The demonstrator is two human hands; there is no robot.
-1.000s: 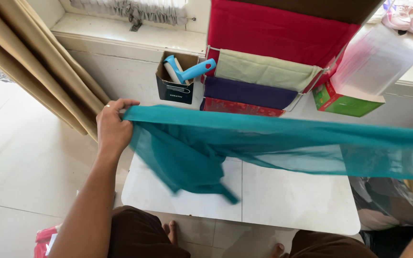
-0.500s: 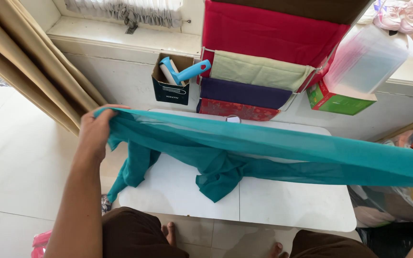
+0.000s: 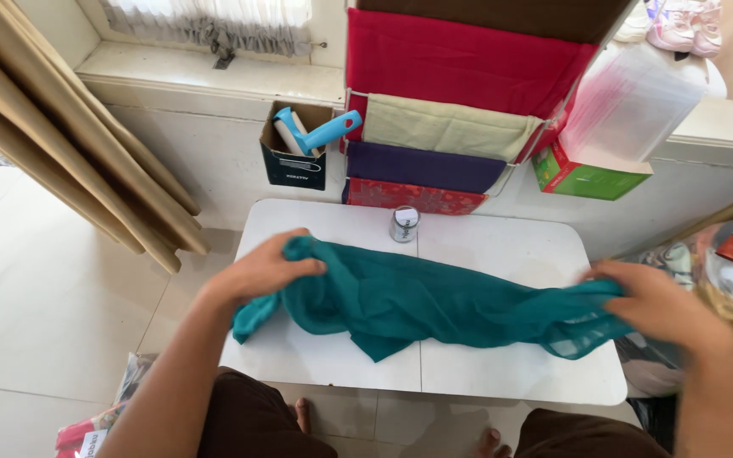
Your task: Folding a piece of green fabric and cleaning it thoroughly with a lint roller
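A teal cloth (image 3: 434, 305) lies bunched across the middle of the white tabletop (image 3: 502, 246), end to end. The left hand (image 3: 265, 270) grips its left end near the left edge; the right hand (image 3: 659, 307) clutches the other end at the right edge. A small can (image 3: 404, 225) stands near the back edge.

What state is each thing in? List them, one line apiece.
Teal cloth: bunched, lying across the table, gripped at both ends.
Left hand: closed on the cloth's left end.
Right hand: closed on the cloth's right end.
White table: unfolded, flat.
Small can: upright.
Cardboard box: open, holding a blue-handled roller.
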